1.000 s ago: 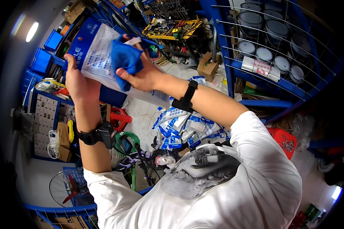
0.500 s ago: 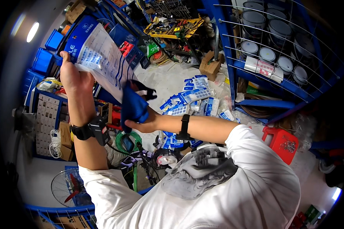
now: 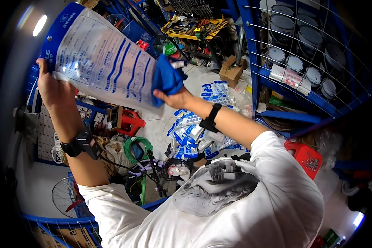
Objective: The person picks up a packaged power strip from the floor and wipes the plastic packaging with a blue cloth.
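Note:
A large clear plastic bag [image 3: 107,58] with a blue header and blue printed bands is held up at the upper left. My left hand [image 3: 56,89] grips its lower left edge, thumb upward beside the blue header. A crumpled blue cloth [image 3: 167,78] lies against the bag's right end, closed in my right hand [image 3: 175,98]. Part of the cloth hides that end of the bag, and the fingers of my right hand are largely covered by it.
Several blue-and-white packets [image 3: 194,130] lie heaped on the floor. A blue wire rack with paint cans [image 3: 282,27] stands at the right. Beyond are a yellow tool tray [image 3: 194,29] and a cardboard box [image 3: 233,70]. Nearer lie a green hose coil [image 3: 137,149] and a red jerrycan [image 3: 304,159].
The bag has shifted left and upward and now faces me more flatly. My left hand has moved left; my right hand with the blue cloth has gone up and right.

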`<state>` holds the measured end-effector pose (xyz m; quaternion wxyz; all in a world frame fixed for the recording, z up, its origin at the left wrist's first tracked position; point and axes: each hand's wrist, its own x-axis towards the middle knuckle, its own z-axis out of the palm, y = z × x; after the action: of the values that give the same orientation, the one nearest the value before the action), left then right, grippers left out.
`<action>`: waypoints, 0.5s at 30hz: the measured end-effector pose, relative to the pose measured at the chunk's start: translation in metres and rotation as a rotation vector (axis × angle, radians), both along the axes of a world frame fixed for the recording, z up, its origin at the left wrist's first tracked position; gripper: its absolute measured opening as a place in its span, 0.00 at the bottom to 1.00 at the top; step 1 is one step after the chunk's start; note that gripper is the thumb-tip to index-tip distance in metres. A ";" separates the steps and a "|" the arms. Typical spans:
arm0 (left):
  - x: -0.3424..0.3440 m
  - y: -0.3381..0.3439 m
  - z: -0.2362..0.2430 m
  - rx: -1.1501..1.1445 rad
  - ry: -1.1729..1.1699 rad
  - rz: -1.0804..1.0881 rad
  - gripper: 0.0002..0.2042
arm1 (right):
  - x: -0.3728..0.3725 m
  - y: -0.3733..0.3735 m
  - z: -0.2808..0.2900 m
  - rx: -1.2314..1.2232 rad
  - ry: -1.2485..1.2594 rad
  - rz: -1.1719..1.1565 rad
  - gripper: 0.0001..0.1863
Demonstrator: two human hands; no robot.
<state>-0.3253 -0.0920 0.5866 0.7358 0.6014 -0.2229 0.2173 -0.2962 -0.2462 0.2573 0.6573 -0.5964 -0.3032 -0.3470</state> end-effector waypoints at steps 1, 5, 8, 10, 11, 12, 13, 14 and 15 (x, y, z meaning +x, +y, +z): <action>0.005 0.003 0.007 0.016 -0.028 0.015 0.23 | -0.012 0.008 -0.008 0.055 0.041 0.111 0.53; 0.025 0.040 0.031 0.048 -0.030 -0.127 0.22 | -0.030 0.063 -0.052 0.183 0.325 0.453 0.40; 0.012 0.039 0.030 0.048 0.028 -0.390 0.22 | -0.050 0.064 -0.041 0.660 0.717 0.991 0.37; 0.029 0.077 0.041 0.121 0.034 -0.672 0.23 | -0.049 0.051 -0.023 0.842 0.622 1.262 0.42; 0.019 0.108 0.057 0.185 0.045 -0.761 0.24 | -0.053 0.054 -0.008 0.901 0.581 1.354 0.40; 0.015 0.125 0.062 0.162 0.060 -0.694 0.25 | -0.052 0.047 -0.001 0.882 0.557 1.346 0.40; 0.014 0.135 0.062 0.135 0.076 -0.640 0.25 | -0.050 0.037 0.003 0.863 0.531 1.325 0.39; 0.008 0.132 0.055 0.182 0.046 -0.758 0.27 | -0.047 0.027 0.004 0.901 0.518 1.343 0.38; 0.001 0.064 0.026 -0.073 0.050 0.045 0.28 | -0.038 -0.002 -0.005 0.892 0.521 1.242 0.39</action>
<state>-0.3247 -0.0275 0.6125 0.7574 0.5843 -0.1831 0.2266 -0.3347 -0.2484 0.2522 0.9557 -0.0622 -0.2493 0.1434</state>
